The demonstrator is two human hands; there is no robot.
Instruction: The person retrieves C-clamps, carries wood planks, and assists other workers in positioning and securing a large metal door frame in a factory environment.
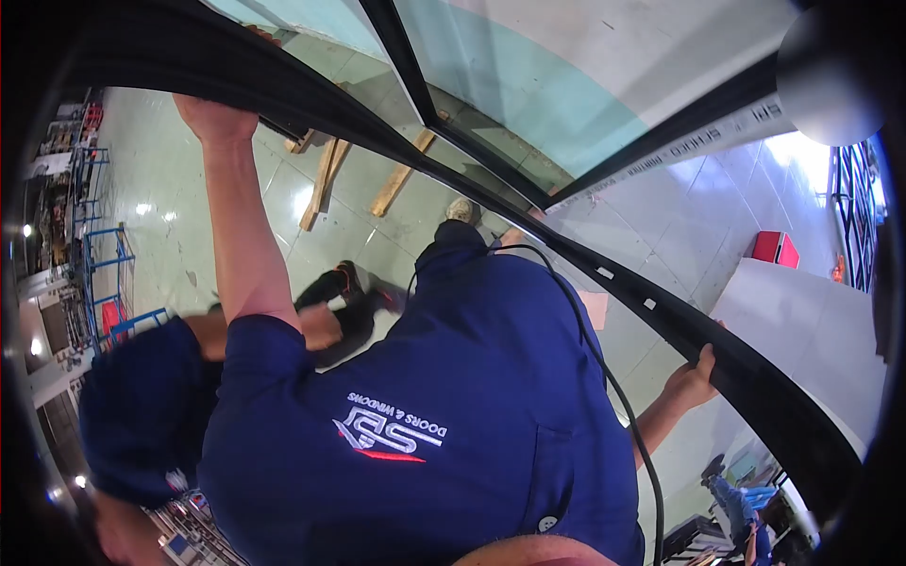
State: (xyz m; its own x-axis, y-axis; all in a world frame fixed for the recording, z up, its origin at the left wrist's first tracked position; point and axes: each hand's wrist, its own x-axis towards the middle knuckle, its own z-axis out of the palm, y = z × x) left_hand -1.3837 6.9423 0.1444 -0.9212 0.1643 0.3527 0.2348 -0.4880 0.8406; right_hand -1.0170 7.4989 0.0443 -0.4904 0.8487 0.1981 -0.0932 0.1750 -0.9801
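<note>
A long black frame bar runs from the upper left to the lower right, in front of my body. At the upper left my left hand is wrapped round it, part of the fingers hidden behind the bar. My right hand grips the same bar at the lower right, its thumb at the edge. Beyond the bar is a black-framed panel with a clear, glass-like surface, one member bearing a printed strip. A black cable hangs over my navy shirt.
A co-worker in dark clothes bends close on my left. Wooden battens lie on the tiled floor. Blue metal racks stand at the far left, a red box at the right. Another person is at the lower right.
</note>
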